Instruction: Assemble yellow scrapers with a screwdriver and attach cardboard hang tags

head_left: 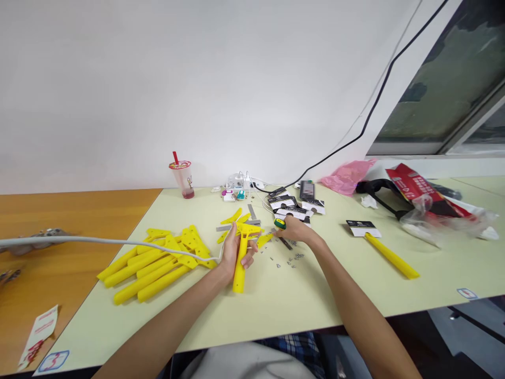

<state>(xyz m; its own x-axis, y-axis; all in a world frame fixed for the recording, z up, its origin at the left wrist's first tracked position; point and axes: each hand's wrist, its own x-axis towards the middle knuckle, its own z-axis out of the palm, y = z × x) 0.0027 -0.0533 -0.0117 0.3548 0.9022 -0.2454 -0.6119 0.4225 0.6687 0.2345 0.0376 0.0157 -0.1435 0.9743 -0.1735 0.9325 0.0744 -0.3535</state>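
My left hand point(229, 257) is wrapped around a yellow scraper handle point(240, 266), its wide head pointing away from me. My right hand point(299, 229) grips a screwdriver point(280, 224) with a green and yellow handle, to the right of the scraper head; its tip is hard to make out. Small screws point(294, 259) lie scattered below my right hand. Loose yellow head plates point(232, 216) and flat metal blades point(252, 212) lie just beyond my left hand. A pile of yellow handles point(158, 266) rests to its left.
Black-and-white cards point(282, 202) lie at the back, near a power strip point(256, 185). Right of me is a yellow scraper point(390, 256) with a card on its head. A cup with straw point(184, 179) stands by the wall. A white cable point(118, 241) crosses the pile. Bags point(430, 195) lie far right.
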